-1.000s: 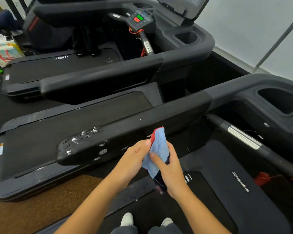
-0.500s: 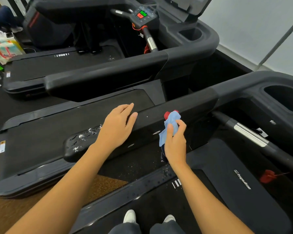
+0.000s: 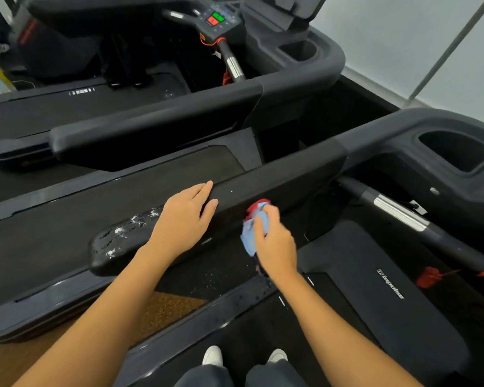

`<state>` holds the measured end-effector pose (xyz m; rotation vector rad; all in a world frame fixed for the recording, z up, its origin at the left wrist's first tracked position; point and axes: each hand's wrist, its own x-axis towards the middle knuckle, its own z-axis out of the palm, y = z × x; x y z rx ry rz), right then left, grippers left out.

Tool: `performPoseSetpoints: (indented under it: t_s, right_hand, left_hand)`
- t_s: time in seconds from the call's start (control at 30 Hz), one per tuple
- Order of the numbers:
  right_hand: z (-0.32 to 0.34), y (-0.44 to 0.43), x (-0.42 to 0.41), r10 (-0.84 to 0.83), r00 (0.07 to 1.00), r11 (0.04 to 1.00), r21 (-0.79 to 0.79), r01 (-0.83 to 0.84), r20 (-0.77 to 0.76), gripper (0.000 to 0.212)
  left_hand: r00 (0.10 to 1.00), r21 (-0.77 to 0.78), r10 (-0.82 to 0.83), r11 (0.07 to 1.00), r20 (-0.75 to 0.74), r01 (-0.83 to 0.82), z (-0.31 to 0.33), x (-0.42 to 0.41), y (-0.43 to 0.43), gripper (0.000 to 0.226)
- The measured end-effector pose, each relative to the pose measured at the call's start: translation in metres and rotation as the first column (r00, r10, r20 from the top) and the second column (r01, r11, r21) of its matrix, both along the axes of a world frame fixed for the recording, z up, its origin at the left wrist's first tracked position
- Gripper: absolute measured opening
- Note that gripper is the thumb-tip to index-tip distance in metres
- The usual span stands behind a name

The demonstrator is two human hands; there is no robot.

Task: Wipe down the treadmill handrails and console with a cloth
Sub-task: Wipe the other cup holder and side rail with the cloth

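The black left handrail [image 3: 285, 177] of my treadmill runs from the lower left up to the console housing [image 3: 403, 129] at the right. White foam spots [image 3: 129, 227] sit on its near end. My left hand [image 3: 182, 222] lies flat on top of the rail, fingers spread, holding nothing. My right hand [image 3: 274, 241] grips a light blue cloth with a red edge [image 3: 252, 227] and presses it against the rail's inner side, just right of the left hand.
A chrome and black grip bar [image 3: 400, 213] crosses at the right, with a red safety clip [image 3: 428, 277] below it. A cup holder recess [image 3: 456, 152] sits in the console. A second treadmill [image 3: 151, 118] stands to the left, with red and green buttons [image 3: 215, 18]. My shoes [image 3: 213, 356] stand on the belt.
One second ago both hands held the cloth in front of the rail. The left hand has since settled on top of the rail, and the right hand has brought the cloth against its side.
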<state>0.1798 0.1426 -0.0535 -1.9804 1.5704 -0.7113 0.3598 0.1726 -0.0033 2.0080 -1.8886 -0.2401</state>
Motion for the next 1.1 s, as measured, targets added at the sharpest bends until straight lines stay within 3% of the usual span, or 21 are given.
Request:
performPoseSetpoints:
  t_s: [0.17,0.37,0.5,0.63,0.93,1.03,1.1]
  right_hand:
    - [-0.002,-0.004,0.003,-0.093,0.992,0.994,0.064,0.088,0.086,0.028]
    - [-0.01,0.026,0.02,0.057,0.998,0.998,0.029,-0.058,0.024,0.028]
    - [-0.007,-0.005,-0.001,-0.136,0.984,0.988,0.09,0.127,0.11,0.027]
    - [0.0,0.0,0.006,-0.114,0.978,0.989,0.117,0.095,0.174,0.02]
    - [-0.007,0.011,0.011,0.02,0.999,0.998,0.052,-0.022,0.028,0.028]
    - [0.001,0.004,0.004,-0.072,0.982,0.997,0.022,0.069,0.176,0.013]
    - [0.017,-0.001,0.005,-0.083,0.953,0.986,-0.112,0.12,0.29,0.013]
  left_hand:
    - [1.0,-0.006,-0.002,1.0,0.018,0.002,-0.002,0.001,-0.001,0.049]
    - [0.999,-0.016,-0.001,1.0,0.037,0.002,-0.002,0.002,0.0,0.049]
    - [1.0,-0.013,-0.01,1.0,0.029,0.011,-0.001,0.002,0.0,0.053]
    - [1.0,-0.021,-0.008,1.0,0.028,0.008,-0.002,0.002,0.0,0.053]
    - [1.0,-0.006,-0.003,1.0,-0.01,0.003,0.001,0.001,0.001,0.047]
    - [0.998,0.012,-0.004,1.0,-0.062,0.004,0.004,0.001,0.0,0.049]
    - [0.993,0.031,0.003,1.0,-0.117,0.001,0.006,0.002,0.0,0.05]
